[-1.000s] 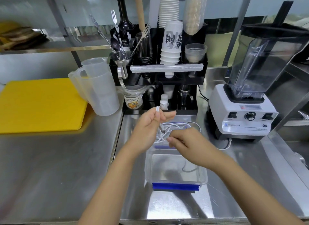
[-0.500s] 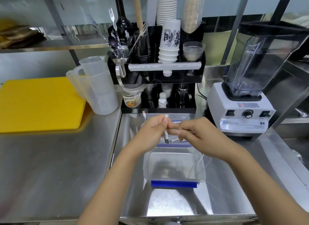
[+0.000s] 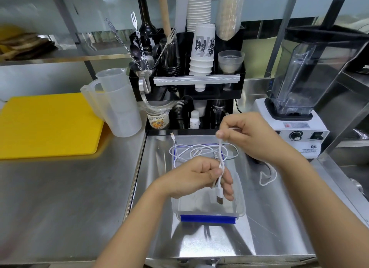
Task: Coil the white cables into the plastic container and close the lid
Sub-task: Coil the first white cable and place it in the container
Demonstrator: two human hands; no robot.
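Left hand (image 3: 201,178) and right hand (image 3: 246,137) both pinching thin white charging cable (image 3: 220,158) over clear plastic container (image 3: 240,206). Loose loops behind could snag, tangle probably.

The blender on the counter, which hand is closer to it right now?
Right. The right hand is raised just beside the blender base, pinching the white cable. The left hand sits lower, over the plastic container.

My one head-worn wide-angle camera looks forward and down, close over the shiny steel counter (image 3: 60,198), toward the black cup rack (image 3: 187,92).
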